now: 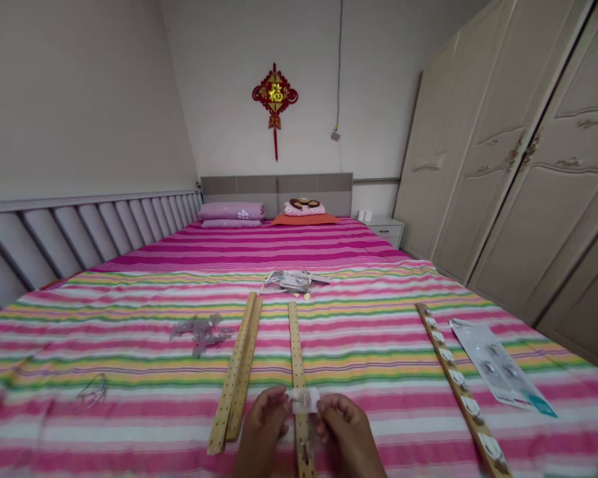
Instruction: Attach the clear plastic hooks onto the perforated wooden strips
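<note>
My left hand (265, 425) and my right hand (347, 428) pinch opposite sides of a small clear plastic packet (305, 400). A small item shows inside it, too unclear to name. Under the packet lies a perforated wooden strip (296, 345), running away from me on the striped bedspread. Small metal pieces (305, 453) sit on its near end, between my wrists. Two more wooden strips with holes (232, 385) rest side by side, left of my left hand.
At right, a wooden strip carries a row of white-backed pieces (458, 380) beside a clear blister pack (498, 368). Crumpled plastic (202, 334) and thin transparent scraps (94, 392) lie left. Plastic packaging (292, 281) sits farther back. A bed rail (90, 229) borders the left side.
</note>
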Demonstrator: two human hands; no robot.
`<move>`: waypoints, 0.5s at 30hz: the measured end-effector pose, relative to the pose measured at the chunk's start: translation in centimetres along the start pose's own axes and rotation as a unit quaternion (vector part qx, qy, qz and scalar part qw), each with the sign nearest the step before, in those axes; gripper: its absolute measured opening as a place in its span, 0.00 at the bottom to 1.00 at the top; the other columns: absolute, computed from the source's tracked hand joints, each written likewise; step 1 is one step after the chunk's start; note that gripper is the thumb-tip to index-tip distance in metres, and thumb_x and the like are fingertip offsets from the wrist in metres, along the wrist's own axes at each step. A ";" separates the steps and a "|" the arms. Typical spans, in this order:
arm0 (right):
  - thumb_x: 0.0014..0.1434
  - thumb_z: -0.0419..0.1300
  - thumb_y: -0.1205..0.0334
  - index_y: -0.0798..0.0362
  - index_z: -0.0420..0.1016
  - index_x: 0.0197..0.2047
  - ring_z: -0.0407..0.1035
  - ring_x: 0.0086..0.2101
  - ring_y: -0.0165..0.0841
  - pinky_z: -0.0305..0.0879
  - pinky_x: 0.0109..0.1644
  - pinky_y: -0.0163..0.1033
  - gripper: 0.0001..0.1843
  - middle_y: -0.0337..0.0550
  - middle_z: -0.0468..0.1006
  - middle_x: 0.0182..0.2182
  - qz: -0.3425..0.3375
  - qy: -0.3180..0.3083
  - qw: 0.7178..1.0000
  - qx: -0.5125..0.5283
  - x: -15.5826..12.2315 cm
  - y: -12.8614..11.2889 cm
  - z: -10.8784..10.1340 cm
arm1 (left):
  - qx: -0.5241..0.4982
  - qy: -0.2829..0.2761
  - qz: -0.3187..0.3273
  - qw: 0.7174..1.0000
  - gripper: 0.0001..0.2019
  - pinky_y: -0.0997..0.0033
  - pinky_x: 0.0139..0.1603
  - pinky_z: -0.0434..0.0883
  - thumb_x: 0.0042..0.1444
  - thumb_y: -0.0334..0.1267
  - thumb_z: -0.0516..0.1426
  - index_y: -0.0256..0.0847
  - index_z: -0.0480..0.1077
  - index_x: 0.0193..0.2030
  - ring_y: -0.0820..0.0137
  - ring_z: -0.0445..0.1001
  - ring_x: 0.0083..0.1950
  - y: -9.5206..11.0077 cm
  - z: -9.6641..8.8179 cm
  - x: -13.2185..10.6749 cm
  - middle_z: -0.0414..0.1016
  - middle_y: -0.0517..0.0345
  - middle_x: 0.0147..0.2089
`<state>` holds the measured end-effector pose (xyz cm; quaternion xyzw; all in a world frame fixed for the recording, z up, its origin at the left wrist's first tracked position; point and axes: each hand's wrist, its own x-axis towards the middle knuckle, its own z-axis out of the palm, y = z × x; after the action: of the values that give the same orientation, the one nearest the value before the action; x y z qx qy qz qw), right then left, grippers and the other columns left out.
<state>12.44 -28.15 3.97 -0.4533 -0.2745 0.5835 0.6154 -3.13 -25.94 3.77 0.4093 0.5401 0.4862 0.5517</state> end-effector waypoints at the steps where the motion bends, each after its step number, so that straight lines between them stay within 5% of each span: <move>1: 0.37 0.72 0.52 0.55 0.72 0.22 0.61 0.15 0.24 0.54 0.20 0.30 0.18 0.35 0.71 0.12 0.003 0.008 1.000 0.011 0.0 0.0 -0.1 | -0.009 -0.007 0.003 1.000 0.21 0.70 0.35 0.72 0.38 0.43 0.66 0.42 0.75 0.42 0.64 0.75 0.40 -0.1 -0.1 0.0 0.77 0.51 0.40; 6: 0.36 0.73 0.60 0.56 0.74 0.22 0.63 0.17 0.23 0.57 0.21 0.28 0.13 0.36 0.74 0.16 0.064 0.011 0.994 0.091 -0.7 -1.1 0.1 | 0.019 -0.055 0.089 0.994 0.25 0.73 0.38 0.73 0.33 0.31 0.66 0.45 0.77 0.44 0.60 0.73 0.51 0.7 -0.5 -0.3 0.73 0.49 0.53; 11: 0.37 0.73 0.67 0.57 0.76 0.22 0.66 0.19 0.23 0.62 0.22 0.26 0.09 0.38 0.76 0.19 0.166 -0.048 0.967 0.188 -1.2 -1.2 0.5 | -0.008 -0.150 0.097 0.984 0.19 0.65 0.51 0.71 0.38 0.38 0.67 0.44 0.78 0.42 0.59 0.72 0.54 1.7 -0.6 -0.1 0.76 0.48 0.50; 15: 0.39 0.71 0.70 0.60 0.77 0.23 0.67 0.19 0.21 0.62 0.23 0.23 0.08 0.39 0.76 0.19 0.230 -0.070 0.945 0.221 -1.3 -0.9 0.5 | -0.018 -0.198 0.068 0.978 0.17 0.63 0.52 0.71 0.42 0.44 0.67 0.42 0.78 0.40 0.61 0.76 0.48 2.4 -0.3 -0.1 0.80 0.48 0.44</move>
<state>12.20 -29.22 5.25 -0.3144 -0.0693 0.7853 0.5288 -3.64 -25.60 6.07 0.5234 0.3822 0.4410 0.6209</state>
